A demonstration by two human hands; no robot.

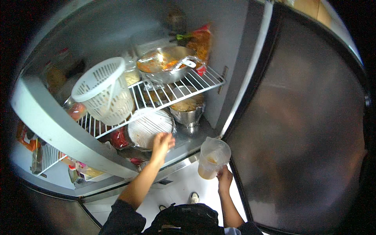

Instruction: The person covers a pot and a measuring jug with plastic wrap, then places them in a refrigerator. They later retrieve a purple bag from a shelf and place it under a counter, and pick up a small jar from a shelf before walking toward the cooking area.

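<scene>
My right hand (225,177) grips the handle side of a translucent plastic pitcher (215,152), which holds some yellowish-brown contents, in front of the refrigerator. My left hand (162,143) is at the front edge of a round container with a whitish cover (150,127) on the lower level; whether the fingers touch it or hold its rim is hard to tell. Right behind that container stands a metal pot of light brown food (187,107). On the wire shelf (173,100) above are a white perforated plastic basket (105,91) and a plastic-wrapped metal bowl of orange food (164,63).
The dark refrigerator door (302,132) stands ajar on the right. A pale upright divider (73,135) parts off a left compartment with packages on a wire shelf (51,157). A red bag (119,138) lies beside the covered container. Tiled floor (188,183) shows below.
</scene>
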